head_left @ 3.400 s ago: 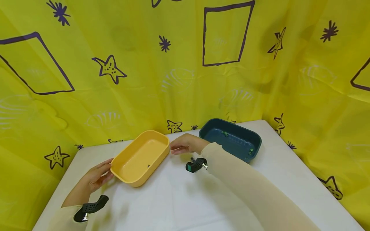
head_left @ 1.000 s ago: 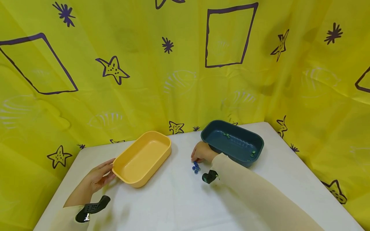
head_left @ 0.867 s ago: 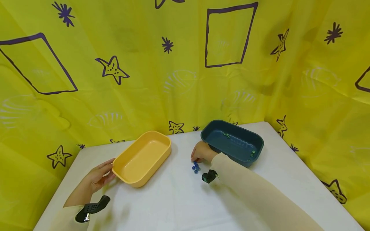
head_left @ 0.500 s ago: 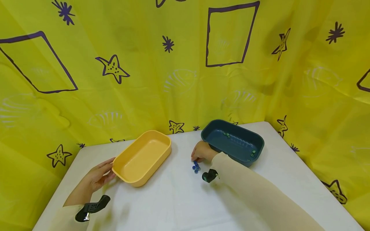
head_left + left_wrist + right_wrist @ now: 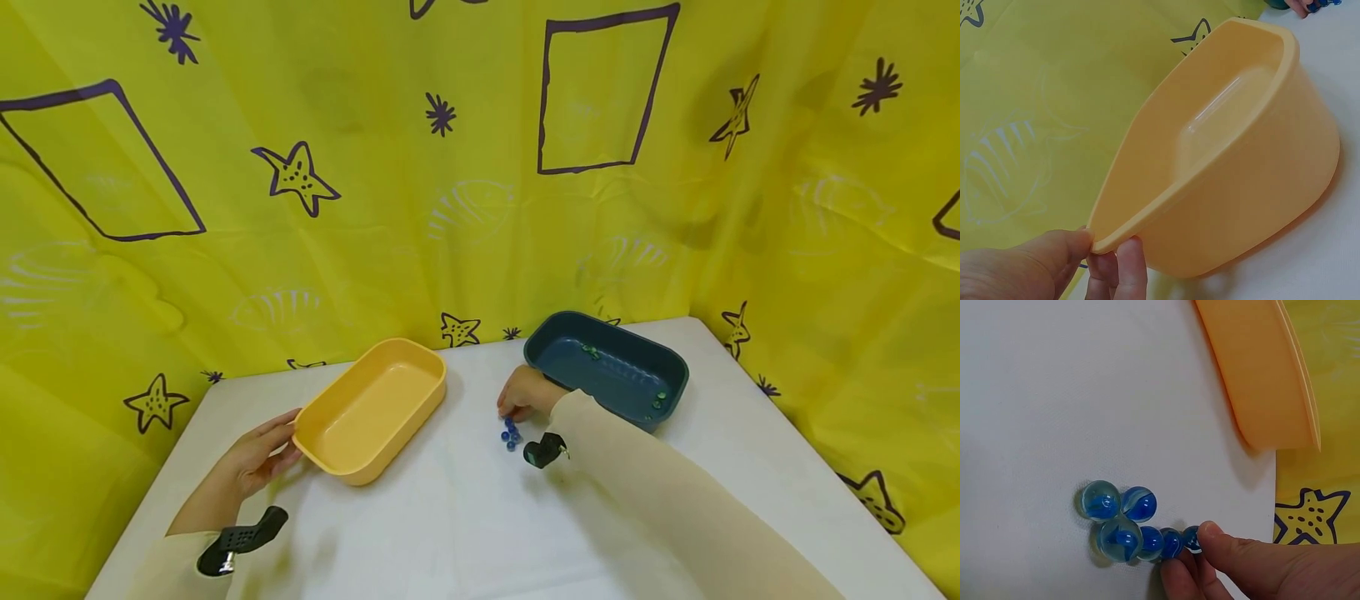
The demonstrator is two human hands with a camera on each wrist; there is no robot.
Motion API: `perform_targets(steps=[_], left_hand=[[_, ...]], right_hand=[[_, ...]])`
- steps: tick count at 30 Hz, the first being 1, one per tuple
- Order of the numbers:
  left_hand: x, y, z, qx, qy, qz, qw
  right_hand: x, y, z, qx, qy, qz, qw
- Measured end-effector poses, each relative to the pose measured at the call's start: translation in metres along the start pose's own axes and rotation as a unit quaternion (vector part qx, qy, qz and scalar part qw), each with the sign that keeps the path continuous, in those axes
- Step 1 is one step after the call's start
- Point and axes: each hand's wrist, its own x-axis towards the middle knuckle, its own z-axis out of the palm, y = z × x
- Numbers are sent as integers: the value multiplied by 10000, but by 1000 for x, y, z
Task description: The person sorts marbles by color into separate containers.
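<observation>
My left hand (image 5: 257, 457) pinches the near-left rim of a yellow plastic tub (image 5: 1235, 194), thumb on top and fingers below the lip. The tub's inside shows bare in the head view. At the right, my right hand (image 5: 528, 392) is down at the white tabletop beside a dark teal tub (image 5: 600, 367). In the right wrist view its thumb (image 5: 1216, 534) and curled fingers pinch the end marble (image 5: 1191, 539) of a cluster. Several blue-swirled glass marbles (image 5: 1120, 539) lie touching one another, two in a row leading up to the fingertips.
Green glass marbles (image 5: 657, 400) lie in the teal tub, at its right end and far side. A patterned yellow curtain (image 5: 375, 250) stands behind the white table (image 5: 420, 533) and along its sides. Black camera mounts (image 5: 545, 450) sit on both wrists.
My right hand has moved from the yellow tub's right end to the blue marbles, staying nearly still this last second. A small dark spot in the yellow tub no longer shows. The left hand stays.
</observation>
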Motion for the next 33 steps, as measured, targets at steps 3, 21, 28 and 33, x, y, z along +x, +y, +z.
perform_targets(steps=[3,21,28,33], left_hand=[[0,0,0,4,-44,3,10000],[1,0,0,-42,-45,-28,10000],[0,0,0,-57,-66,-12,10000],[1,-1,1,-41,35,-11,10000]], right_hand=[[3,-2,-1,35,-47,64,10000],[-15,-11,-15,1229,-207,-342,9916],[-28,-20,-18,1770,-592,-359,9818],[-30,-27,-16,1993,-741,-330,9766]])
